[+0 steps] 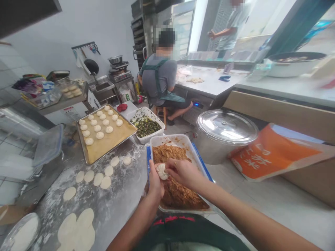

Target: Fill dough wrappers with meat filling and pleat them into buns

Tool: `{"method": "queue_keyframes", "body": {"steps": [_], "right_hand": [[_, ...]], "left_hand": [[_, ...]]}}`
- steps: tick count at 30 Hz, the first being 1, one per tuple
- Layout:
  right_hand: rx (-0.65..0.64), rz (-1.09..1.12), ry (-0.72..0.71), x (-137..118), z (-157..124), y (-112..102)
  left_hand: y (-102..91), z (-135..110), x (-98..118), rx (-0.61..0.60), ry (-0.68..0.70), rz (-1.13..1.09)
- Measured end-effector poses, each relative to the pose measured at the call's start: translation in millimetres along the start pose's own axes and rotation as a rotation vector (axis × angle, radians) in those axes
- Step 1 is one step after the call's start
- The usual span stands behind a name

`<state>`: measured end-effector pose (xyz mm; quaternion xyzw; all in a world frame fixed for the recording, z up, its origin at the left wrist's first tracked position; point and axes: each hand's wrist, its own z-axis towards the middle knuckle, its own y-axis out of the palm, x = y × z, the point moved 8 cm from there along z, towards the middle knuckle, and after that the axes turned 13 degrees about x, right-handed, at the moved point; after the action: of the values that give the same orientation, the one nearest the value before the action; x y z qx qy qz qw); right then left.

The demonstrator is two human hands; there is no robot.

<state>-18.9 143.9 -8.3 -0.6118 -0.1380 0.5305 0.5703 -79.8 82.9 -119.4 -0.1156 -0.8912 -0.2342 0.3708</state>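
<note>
A pleated white bun (161, 171) rests in my left hand (155, 181), whose fingers curl around its side and underneath. My right hand (180, 170) pinches the bun's edge between thumb and fingertips. Both hands are over a white plastic tub (170, 136) of reddish-brown shredded filling (180, 195). Left of the tub, several flat round dough wrappers (105, 182) lie on the floured steel table (115, 209), and larger overlapping wrappers (75, 228) lie near its front.
Behind the wrappers, a paper-lined tray (117, 139) holds rows of buns. A tub of chopped green filling (145, 125) stands beside it. A lidded steel pot (225, 129) and an orange sack (272, 153) are at right. A bowl of flour (24, 232) stands front left. A person (161, 76) sits behind.
</note>
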Motion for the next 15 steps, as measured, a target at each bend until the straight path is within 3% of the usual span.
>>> {"method": "queue_keyframes", "body": {"steps": [8,15], "right_hand": [[-0.006,-0.012,-0.078,-12,-5,3],[-0.006,0.203,0.006,2,-3,0]], "left_hand": [[-4.0,5,4,0.008,0.160,0.203],[-4.6,2,-5,-0.062,0.040,0.019]]}}
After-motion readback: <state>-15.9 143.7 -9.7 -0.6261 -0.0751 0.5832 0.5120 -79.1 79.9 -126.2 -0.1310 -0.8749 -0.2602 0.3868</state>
